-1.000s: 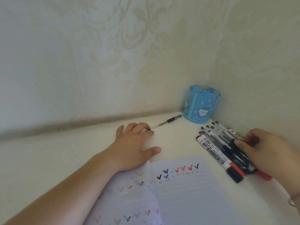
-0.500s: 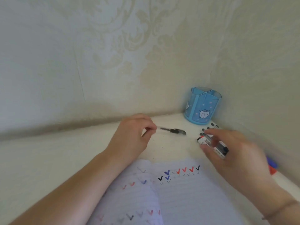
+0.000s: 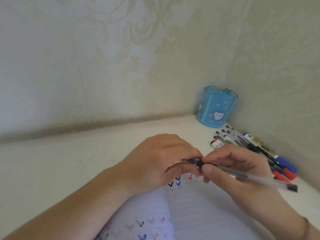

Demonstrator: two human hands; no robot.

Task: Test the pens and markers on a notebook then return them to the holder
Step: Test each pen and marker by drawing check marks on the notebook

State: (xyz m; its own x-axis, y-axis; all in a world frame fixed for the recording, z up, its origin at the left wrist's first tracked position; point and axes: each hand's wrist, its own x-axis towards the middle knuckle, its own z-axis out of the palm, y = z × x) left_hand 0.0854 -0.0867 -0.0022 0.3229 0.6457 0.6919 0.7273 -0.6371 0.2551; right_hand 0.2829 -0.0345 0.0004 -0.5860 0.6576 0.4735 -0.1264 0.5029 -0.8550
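Observation:
A clear gel pen [image 3: 251, 178] with a black end lies across both hands above the open notebook [image 3: 199, 213]. My right hand [image 3: 239, 172] pinches the pen's barrel near its black grip. My left hand [image 3: 155, 163] has its fingers curled at the pen's front end, where a dark cap or tip shows between the fingertips. The notebook's lined pages carry rows of black, blue and red check marks. A blue pen holder [image 3: 217, 106] with a cartoon cat stands in the far corner, its compartments showing no pens.
Several pens and markers [image 3: 256, 149], with black, blue and red caps, lie in a row on the white table [image 3: 86, 161] to the right of my hands, below the holder. Patterned walls close the corner behind and to the right.
My left hand picked up the black pen from the table and brought it over the notebook. My right hand left the pile of markers and took hold of the pen's barrel.

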